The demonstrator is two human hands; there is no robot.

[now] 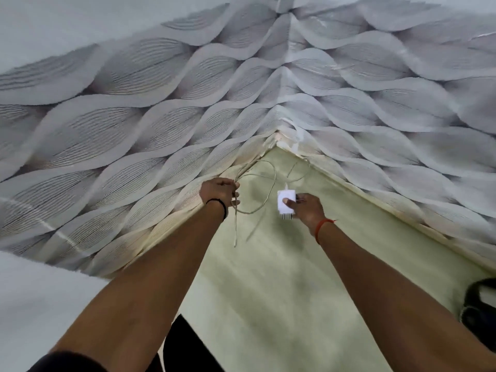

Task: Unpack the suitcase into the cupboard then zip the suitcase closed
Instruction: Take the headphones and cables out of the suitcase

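Both my arms reach into the cupboard, over its pale green shelf point(268, 291). My right hand point(307, 209) pinches a white charger plug point(286, 202), thumb on its face and the two prongs pointing down. My left hand point(221, 193) grips several loops of the thin whitish cable point(257, 208) that runs from the plug. One loose end of the cable hangs down below my left hand. The suitcase is not in view.
The cupboard's side and back walls point(161, 124) carry grey leaf-pattern paper and meet in a corner just beyond my hands. A dark rounded object point(480, 312) sits at the shelf's right edge. Black cloth point(185, 347) shows at the bottom between my arms.
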